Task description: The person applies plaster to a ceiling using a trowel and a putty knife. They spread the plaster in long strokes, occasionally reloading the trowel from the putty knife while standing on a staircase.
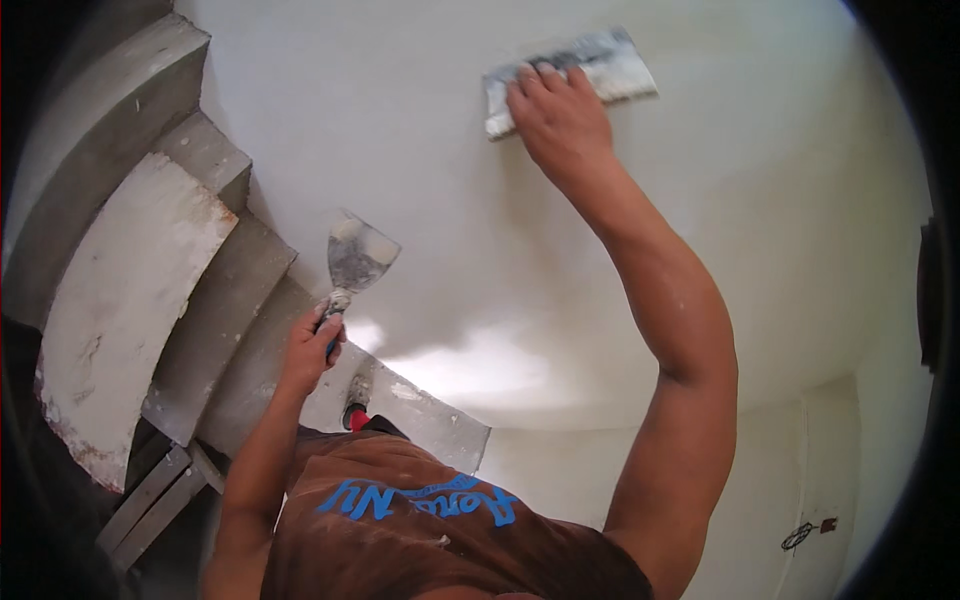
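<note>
My right hand [562, 122], stretched far up, is closed on a wide plastering trowel [622, 72]. The trowel's blade is smeared with white plaster and lies against the pale wall [400, 90]; its handle is mostly hidden under my fingers. Lower and to the left, my left hand [314, 345] grips a putty knife [362, 255] by its dark handle. That knife's broad blade points upward, coated with dried whitish plaster, and appears apart from the wall.
Concrete stairs [225, 320] climb along the left side. A curved, plaster-crusted board [140, 290] lies over the steps, with wooden slats [150, 505] below it. Coiled wires [797, 537] stick out beside a small wall box [828, 525] at lower right.
</note>
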Demonstrator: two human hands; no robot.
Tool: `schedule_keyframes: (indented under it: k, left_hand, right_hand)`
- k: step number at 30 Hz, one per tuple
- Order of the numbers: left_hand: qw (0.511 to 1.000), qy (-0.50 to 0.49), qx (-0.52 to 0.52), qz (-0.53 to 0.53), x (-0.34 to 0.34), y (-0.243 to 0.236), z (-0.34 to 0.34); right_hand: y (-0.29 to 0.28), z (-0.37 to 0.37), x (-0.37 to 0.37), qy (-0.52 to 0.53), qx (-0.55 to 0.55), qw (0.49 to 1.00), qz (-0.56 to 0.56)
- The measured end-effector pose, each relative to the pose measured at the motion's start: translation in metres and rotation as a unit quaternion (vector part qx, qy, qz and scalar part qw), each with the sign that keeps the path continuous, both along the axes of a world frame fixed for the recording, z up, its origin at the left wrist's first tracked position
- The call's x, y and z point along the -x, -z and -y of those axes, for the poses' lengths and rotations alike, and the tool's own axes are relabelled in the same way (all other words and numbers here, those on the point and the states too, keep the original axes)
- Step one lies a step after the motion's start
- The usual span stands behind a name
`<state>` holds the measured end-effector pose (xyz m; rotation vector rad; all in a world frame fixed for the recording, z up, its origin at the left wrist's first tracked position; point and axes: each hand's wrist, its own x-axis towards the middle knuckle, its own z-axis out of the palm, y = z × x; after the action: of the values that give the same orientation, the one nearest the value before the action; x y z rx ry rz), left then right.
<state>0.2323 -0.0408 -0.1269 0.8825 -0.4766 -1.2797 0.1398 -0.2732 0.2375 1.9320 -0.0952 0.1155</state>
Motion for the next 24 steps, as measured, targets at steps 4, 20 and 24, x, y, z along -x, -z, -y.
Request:
schedule_keyframes:
  k: [4, 20, 24]
  left_hand:
    - [0.998, 0.018, -0.007, -0.061, -0.006, 0.001, 0.003]
    - [0.918, 0.237, 0.149, -0.28, -0.031, -0.022, -0.013]
    - [0.926, 0.224, 0.15, -0.265, -0.041, -0.038, -0.032]
  right_hand:
    - [0.045, -0.022, 0.067, 0.104, 0.0, 0.994, -0.017]
    - [0.146, -0.11, 0.073, -0.039, -0.603, 0.79, 0.101]
    - [0.159, -0.071, 0.101, 0.035, -0.662, 0.723, 0.193]
